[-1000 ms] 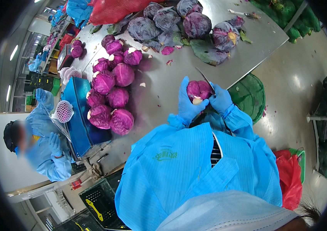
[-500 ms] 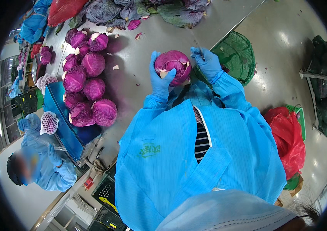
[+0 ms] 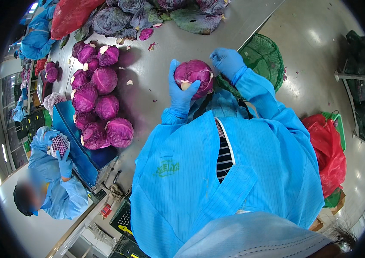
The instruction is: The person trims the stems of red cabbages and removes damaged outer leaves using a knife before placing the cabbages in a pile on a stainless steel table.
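Note:
Against the fingers and thumb of my gloved left hand (image 3: 179, 92) rests a round purple cabbage (image 3: 194, 77), its pale cut stem end showing near my thumb. My gloved right hand (image 3: 229, 64) is closed just right of the cabbage, apart from it. A thin knife blade showed above this hand in the earlier view; now the curled fingers hide it. On the metal table to the left, several trimmed purple cabbages (image 3: 104, 81) stand in a double row.
Loose outer cabbage leaves (image 3: 197, 21) lie along the table's far side, beside a red mesh sack (image 3: 73, 17). A green mesh basket (image 3: 262, 60) stands right of my hand. At left, beyond a blue tray (image 3: 77, 148), a co-worker holds a netted item (image 3: 60, 145).
My right hand has turned and risen slightly, and the blade above it no longer shows. The held cabbage has rotated a little. The co-worker's hands have come together on the netted item.

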### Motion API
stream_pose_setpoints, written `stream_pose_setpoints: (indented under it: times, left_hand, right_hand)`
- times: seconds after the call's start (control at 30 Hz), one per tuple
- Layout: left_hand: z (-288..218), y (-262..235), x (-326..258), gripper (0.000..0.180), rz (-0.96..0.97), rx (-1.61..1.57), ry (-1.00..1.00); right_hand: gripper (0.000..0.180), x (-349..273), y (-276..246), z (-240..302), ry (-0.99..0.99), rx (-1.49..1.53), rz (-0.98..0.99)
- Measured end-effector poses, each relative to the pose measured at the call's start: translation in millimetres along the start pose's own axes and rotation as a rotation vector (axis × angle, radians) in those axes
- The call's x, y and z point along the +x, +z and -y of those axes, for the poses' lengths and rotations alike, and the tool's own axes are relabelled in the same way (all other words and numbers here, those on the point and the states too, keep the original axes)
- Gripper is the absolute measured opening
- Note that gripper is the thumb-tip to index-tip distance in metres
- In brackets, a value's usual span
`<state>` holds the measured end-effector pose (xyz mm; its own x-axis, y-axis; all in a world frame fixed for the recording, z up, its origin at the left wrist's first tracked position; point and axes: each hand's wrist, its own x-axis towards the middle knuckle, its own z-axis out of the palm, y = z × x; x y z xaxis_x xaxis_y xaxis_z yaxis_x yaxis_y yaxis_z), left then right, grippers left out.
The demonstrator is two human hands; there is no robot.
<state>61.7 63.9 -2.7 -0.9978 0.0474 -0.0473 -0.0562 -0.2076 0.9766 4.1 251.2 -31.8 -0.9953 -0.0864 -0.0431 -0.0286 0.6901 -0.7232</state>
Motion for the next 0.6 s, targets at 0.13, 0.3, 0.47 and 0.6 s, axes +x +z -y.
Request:
stream_pose_setpoints:
  times: [0.13, 0.3, 0.47, 0.6]
  left_hand:
    - [11.3, -24.1, 2.9, 0.08, -0.046, -0.125, -0.047]
    - [9.9, -25.1, 16.7, 0.076, -0.11, -0.102, -0.132]
    - [7.4, -24.8, 36.3, 0.072, -0.1, -0.013, -0.224]
    - [21.2, -34.6, 49.3, 0.065, -0.136, 0.115, -0.183]
  right_hand:
    - [0.018, -3.8, 0.9, -48.2, 0.277, 0.013, -0.147]
    - [0.046, -33.1, -13.7, -9.3, 0.039, 0.216, -0.106]
    - [0.042, -28.6, 1.3, 21.8, -0.387, 0.365, 0.077]
    - [0.021, -27.2, -4.4, 27.7, -0.329, 0.299, 0.167]
